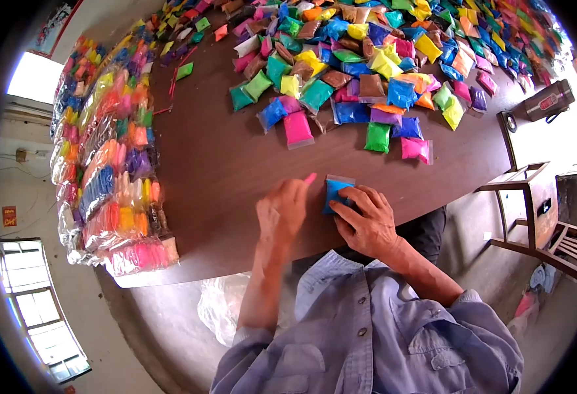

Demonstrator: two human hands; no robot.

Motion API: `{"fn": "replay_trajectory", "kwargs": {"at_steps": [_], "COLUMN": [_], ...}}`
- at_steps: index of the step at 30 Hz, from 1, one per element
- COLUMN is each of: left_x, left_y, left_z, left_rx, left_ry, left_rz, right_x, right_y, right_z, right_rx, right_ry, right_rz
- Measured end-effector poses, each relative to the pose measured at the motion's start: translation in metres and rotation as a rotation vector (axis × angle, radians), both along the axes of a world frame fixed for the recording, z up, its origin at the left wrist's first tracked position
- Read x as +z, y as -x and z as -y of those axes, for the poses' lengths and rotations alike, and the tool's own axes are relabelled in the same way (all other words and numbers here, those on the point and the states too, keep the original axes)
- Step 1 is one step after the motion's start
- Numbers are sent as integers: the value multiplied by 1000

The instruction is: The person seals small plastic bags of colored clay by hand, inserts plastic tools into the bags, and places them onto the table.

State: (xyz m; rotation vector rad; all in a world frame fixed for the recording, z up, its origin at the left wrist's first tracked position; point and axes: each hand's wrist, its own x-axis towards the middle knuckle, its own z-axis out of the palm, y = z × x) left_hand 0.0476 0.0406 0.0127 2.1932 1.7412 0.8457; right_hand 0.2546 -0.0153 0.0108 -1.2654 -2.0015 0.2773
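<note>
My right hand is at the near part of the brown table, its fingers closed over a small clear bag of blue material. The bag's clear top strip points away from me. To the left of it, my left hand is raised a little above the table with its fingers curled, somewhat blurred. A small pink piece sticks out at its fingertips, close to the blue bag; its kind is too small to make out. Nearest beyond the hands lie a pink bag and a green bag.
A big heap of small coloured bags covers the far side of the brown table. Larger clear packs are stacked along the left edge. A dark metal cup stands at the right, with a wooden stool beyond the edge.
</note>
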Motion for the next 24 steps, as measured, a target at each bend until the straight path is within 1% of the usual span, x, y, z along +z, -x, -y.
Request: {"fn": "replay_trajectory", "kwargs": {"at_steps": [1,3,5,6,8,11,15,18,20,24], "left_x": [-1,-2,-13,-10,-7,-12,-18,-25,-27,-21], "left_y": [8,38,77,91,113,132,143,144,143,142], "left_z": [-7,-28,-45,-45,-39,-20,-6,-3,-4,-2], "left_rx": [4,193,281,280,357,399,464,476,448,505], "left_ry": [-3,28,-147,-149,-123,-171,-198,-251,-272,-174], "left_rz": [2,-254,-186,-184,-56,-12,57,63,17,76], "right_x": [-1,-5,-10,-9,-8,-12,-7,-1,7,9], "right_y": [-1,0,0,0,2,13,32,42,40,39], "right_z": [0,0,2,1,0,-5,-14,-20,-21,-17], "right_rx": [6,18,-3,-5,1,39,135,210,246,274], "right_ry": [-8,-22,-27,-30,-38,-30,-35,-4,35,86], "right_rz": [7,9,29,30,21,52,64,105,141,210]}}
